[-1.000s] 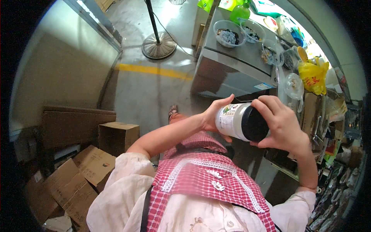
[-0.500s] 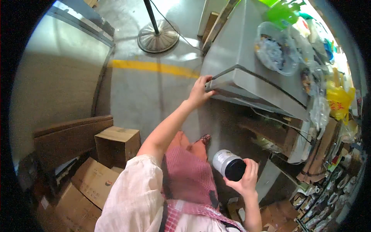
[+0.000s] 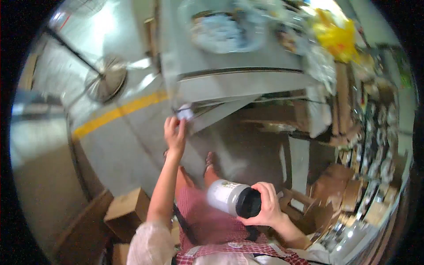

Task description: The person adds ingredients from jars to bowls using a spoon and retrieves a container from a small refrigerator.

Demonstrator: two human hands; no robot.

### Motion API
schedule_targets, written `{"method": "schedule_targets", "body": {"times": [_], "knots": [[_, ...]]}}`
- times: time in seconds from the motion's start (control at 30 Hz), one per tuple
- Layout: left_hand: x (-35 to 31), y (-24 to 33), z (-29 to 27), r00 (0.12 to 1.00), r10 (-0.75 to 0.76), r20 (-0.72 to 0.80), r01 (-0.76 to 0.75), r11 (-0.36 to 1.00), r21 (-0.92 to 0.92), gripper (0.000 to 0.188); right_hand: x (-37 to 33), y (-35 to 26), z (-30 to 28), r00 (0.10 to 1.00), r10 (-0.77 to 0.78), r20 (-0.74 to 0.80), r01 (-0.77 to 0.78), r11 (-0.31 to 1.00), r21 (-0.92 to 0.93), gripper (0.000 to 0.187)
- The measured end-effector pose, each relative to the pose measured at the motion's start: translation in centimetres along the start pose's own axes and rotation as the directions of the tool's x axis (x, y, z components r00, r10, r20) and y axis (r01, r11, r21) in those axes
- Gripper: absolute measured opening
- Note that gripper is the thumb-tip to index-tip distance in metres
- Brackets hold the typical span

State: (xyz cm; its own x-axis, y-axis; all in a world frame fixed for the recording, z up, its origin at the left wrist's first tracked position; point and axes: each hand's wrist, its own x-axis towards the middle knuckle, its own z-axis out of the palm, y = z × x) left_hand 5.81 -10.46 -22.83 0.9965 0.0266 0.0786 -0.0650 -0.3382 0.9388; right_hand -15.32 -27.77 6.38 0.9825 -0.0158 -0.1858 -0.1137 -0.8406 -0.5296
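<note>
My right hand (image 3: pixel 267 205) is wrapped round the black-lidded end of a clear plastic jar (image 3: pixel 224 196) with a pale label. The jar lies tilted on its side in the air before my apron, its lid toward my palm. My left hand (image 3: pixel 175 137) is raised at the near left corner of a grey table (image 3: pixel 247 81), with its fingers drawn together. At its fingertips is a small whitish thing (image 3: pixel 185 112), too blurred to name. A clear tub (image 3: pixel 221 33) of pale pieces stands on the table.
A yellow plastic bag (image 3: pixel 335 35) hangs at the table's right end. Shelves of small wrapped goods (image 3: pixel 375 145) run down the right. Cardboard boxes (image 3: pixel 128 207) stand at lower left. A round metal stand base (image 3: pixel 106 79) is on the floor near a yellow line (image 3: pixel 119 112).
The view has turned rightward. My left hand has left the table's corner edge and is now at a small whitish thing. The jar remains in my right hand and has turned more sideways.
</note>
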Motion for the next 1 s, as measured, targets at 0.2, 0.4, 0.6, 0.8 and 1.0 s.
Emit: {"method": "schedule_targets", "body": {"times": [0.2,0.4,0.6,0.8,1.0], "knots": [[-9.7,0.7,0.5,0.975,-0.179,0.131,0.19,0.978,-0.083,0.024,-3.8,4.5,-8.3,0.964,0.145,-0.223,-0.176,0.977,-0.124,0.093],[-15.5,1.6,3.1,0.944,-0.036,0.327,-0.001,0.994,0.113,0.039,-4.7,12.5,-17.2,0.905,0.097,-0.414,-0.226,0.935,-0.274,0.091],[-20.3,2.4,5.7,0.913,-0.12,0.391,0.058,0.984,0.167,0.053,-1.4,17.1,-24.7,0.84,-0.107,-0.532,-0.09,0.939,-0.331,0.084],[-21.2,7.4,7.5,0.794,-0.327,0.512,0.172,0.929,0.326,0.067,5.4,18.1,-32.8,0.774,-0.204,-0.599,0.01,0.951,-0.31,0.078],[-20.8,7.5,7.9,0.794,-0.315,0.52,0.062,0.893,0.447,0.078,17.2,16.7,-38.7,0.701,-0.152,-0.697,0.158,0.986,-0.056,0.082]]}}
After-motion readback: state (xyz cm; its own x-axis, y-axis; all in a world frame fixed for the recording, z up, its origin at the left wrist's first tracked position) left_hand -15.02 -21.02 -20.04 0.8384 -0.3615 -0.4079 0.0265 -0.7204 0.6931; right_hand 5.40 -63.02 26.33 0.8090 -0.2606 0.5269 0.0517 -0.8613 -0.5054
